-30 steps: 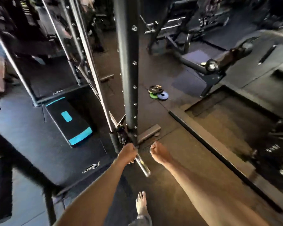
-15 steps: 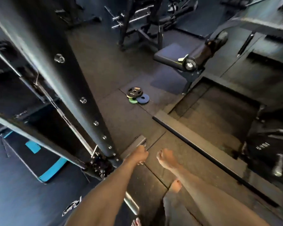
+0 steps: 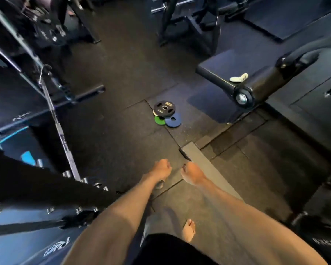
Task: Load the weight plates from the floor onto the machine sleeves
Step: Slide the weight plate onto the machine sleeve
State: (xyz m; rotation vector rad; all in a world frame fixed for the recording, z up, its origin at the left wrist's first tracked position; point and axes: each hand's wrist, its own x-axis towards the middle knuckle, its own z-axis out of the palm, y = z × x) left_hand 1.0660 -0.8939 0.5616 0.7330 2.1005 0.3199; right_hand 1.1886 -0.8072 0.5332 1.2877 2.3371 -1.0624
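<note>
weight plates stacked on the floor, 12 o'clock from us, well apart from both hands | left hand curled into a fist, holding nothing; right hand fingers turned under, we cannot tell its state

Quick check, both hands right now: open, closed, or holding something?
Left hand: fingers curled into a fist; whether it grips anything cannot be told.
Right hand: open, fingers loosely curled, holding nothing.

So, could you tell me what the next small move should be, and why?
Probably step forward and reach for the black plate: it lies topmost on the floor ahead, and the left hand and right hand look empty.
</note>
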